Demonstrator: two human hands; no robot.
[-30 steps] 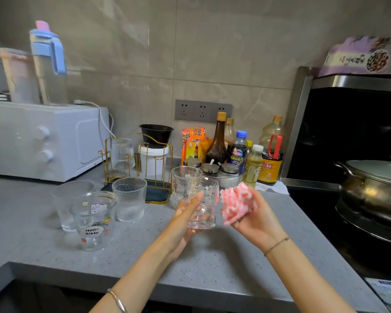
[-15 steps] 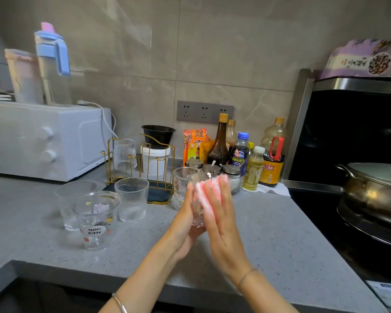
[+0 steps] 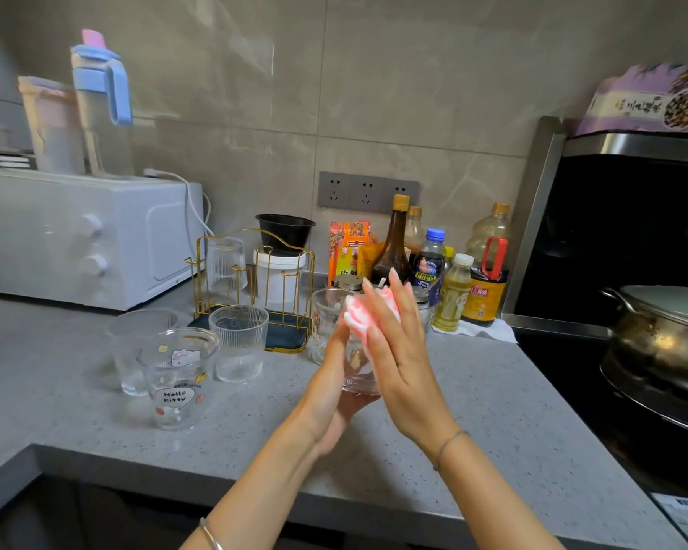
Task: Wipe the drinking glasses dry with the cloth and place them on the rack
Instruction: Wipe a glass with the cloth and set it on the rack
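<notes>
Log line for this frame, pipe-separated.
step: wipe glass | left hand: holds glass | right hand: presses cloth to glass | rack: one ribbed glass

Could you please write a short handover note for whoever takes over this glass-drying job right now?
Left hand holds the current glass. Right hand presses the pink cloth against it with straight fingers.
Done: one ribbed glass sits on the gold rack.
Left: finish this glass, then wipe and rack four on the counter: plain glass, Hello Kitty glass, ribbed tumbler, glass behind the hands.
</notes>
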